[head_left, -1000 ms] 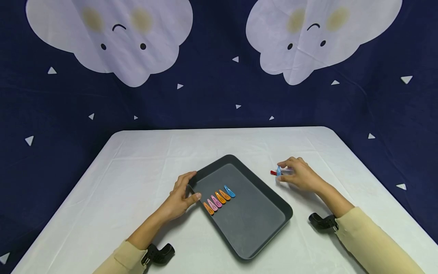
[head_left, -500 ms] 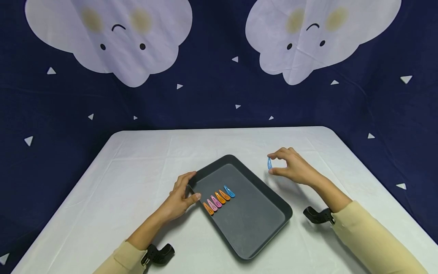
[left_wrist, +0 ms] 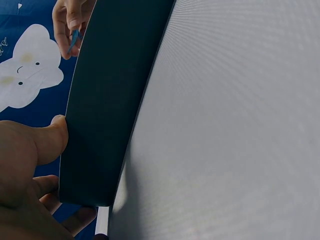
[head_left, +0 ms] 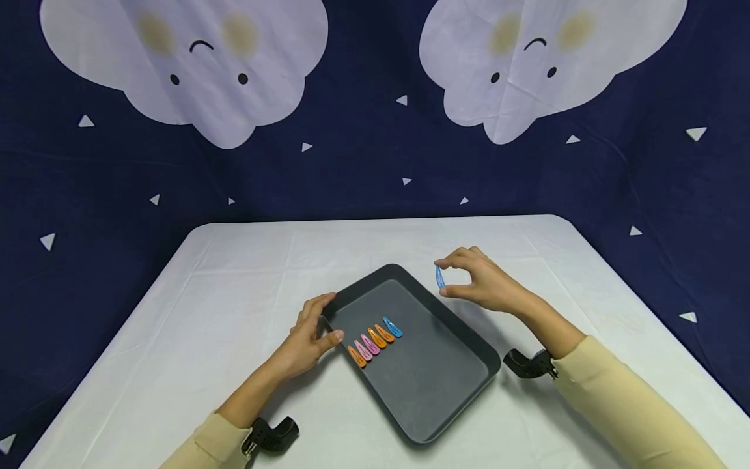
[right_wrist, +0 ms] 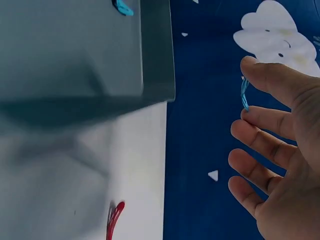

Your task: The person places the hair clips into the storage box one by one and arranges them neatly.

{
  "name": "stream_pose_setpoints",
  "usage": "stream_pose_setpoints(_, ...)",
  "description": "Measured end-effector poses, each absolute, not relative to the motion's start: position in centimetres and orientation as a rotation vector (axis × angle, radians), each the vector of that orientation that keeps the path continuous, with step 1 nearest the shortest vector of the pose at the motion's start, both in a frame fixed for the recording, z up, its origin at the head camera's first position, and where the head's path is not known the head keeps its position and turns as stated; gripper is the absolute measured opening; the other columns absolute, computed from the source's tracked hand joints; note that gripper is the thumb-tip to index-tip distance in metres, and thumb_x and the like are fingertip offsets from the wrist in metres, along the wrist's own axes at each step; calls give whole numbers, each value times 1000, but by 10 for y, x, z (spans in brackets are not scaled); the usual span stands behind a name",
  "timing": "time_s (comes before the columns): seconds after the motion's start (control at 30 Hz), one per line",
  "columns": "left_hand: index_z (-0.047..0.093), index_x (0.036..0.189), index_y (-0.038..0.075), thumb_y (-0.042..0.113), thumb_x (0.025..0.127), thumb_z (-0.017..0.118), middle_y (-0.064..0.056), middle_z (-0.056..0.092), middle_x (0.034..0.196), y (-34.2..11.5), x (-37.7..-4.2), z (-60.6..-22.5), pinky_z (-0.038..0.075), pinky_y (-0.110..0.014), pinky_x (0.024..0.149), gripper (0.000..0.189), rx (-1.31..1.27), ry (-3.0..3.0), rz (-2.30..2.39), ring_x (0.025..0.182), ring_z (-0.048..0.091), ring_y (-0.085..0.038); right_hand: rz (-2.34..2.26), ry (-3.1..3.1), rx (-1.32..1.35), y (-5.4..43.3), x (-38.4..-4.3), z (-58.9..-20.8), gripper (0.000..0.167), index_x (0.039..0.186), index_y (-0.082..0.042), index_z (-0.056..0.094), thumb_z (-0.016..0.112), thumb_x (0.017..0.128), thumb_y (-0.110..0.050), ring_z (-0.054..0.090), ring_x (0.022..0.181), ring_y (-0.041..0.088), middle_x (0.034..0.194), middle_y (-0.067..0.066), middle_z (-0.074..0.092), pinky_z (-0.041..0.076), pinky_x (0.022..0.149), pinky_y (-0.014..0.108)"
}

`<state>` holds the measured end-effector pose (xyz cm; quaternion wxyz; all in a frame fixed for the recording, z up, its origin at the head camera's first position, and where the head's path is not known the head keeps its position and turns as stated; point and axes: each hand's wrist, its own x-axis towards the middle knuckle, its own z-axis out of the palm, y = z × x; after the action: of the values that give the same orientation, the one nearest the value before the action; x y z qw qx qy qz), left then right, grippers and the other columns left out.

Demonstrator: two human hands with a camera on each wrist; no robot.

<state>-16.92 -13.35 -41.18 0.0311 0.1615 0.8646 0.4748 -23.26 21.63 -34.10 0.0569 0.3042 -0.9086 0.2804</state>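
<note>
Firstly, left sleeve [head_left: 205,443] and right sleeve [head_left: 627,404], beige, cut off at the lower edge; a black wrist camera [head_left: 275,436] at the left cuff.
Left hand [head_left: 305,345]: grip around the left corner of the baking tray [head_left: 433,371], thumb over the rim, fingers against the outer wall.
Baking tray: dark grey, shallow, askew on the white worktop [head_left: 246,273]. Contents: six snap hair clips [head_left: 370,344] in a row by the left wall, from near: orange, pink, pink, orange, orange, blue.
Right hand [head_left: 492,284]: grip pinching a blue snap hair clip [head_left: 440,277] between thumb and index finger, aloft just beyond the right rim. Step in hand, as judged: carrying this clip to the row. The next move seems to call for crossing the rim and laying it flat beside the row's blue end.
Backdrop cloth [head_left: 351,176]: navy, printed.
Obscured: red snap hair clip [right_wrist: 116,217], on the worktop in the right wrist view only, lower end cut off, so one or several cannot be told; held clip nearly edge-on; left fingertips partly behind the tray corner.
</note>
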Motion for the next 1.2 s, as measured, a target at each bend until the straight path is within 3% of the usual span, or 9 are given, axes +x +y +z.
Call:
stream_pose_setpoints(0.77,26,148,13,18,90,63,-10,21,151,-134,-170,-412,2,-73,104,69,501,2668,1465,143,13,-35,734,-2813,1166,172,-242,-351,52,127,-14,60,75,79,-30,46,106,17,120,-1,60,41,92,40)
stream_pose_setpoints(1.2,24,149,14,20,91,62,-10,19,152,-134,-170,-412,1,-75,103,69,495,2668,1447,144,11,-34,655,-2881,1354,164,-251,-367,50,127,-12,60,72,82,-31,47,119,19,124,0,58,34,99,48)
